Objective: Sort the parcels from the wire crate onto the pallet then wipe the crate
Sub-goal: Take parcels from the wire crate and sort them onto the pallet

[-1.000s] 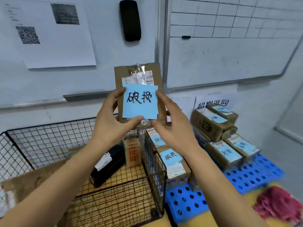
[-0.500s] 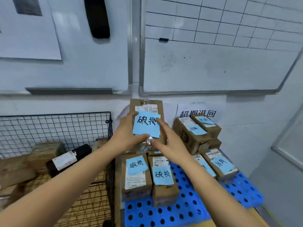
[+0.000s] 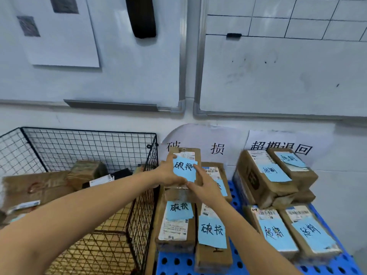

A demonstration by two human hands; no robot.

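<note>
A small brown cardboard parcel (image 3: 189,153) with a blue handwritten note sits low over the back left of the blue pallet (image 3: 236,195), between both my hands. My left hand (image 3: 168,175) grips its left side and bottom edge. My right hand (image 3: 204,187) holds its right side, index finger on the blue note. Below it lie three more blue-noted parcels (image 3: 176,225). Left of the pallet stands the black wire crate (image 3: 89,143), with several parcels (image 3: 85,171) still inside on cardboard.
A second group of brown parcels (image 3: 274,175) with blue notes fills the pallet's right half, two stacked at the back. Paper signs (image 3: 282,149) hang on the wall behind the pallet. Whiteboards (image 3: 278,66) cover the wall above.
Both hands have carried the parcel down and away from my face, from in front of the whiteboard to just above the pallet's back left pile. The view has swung right.
</note>
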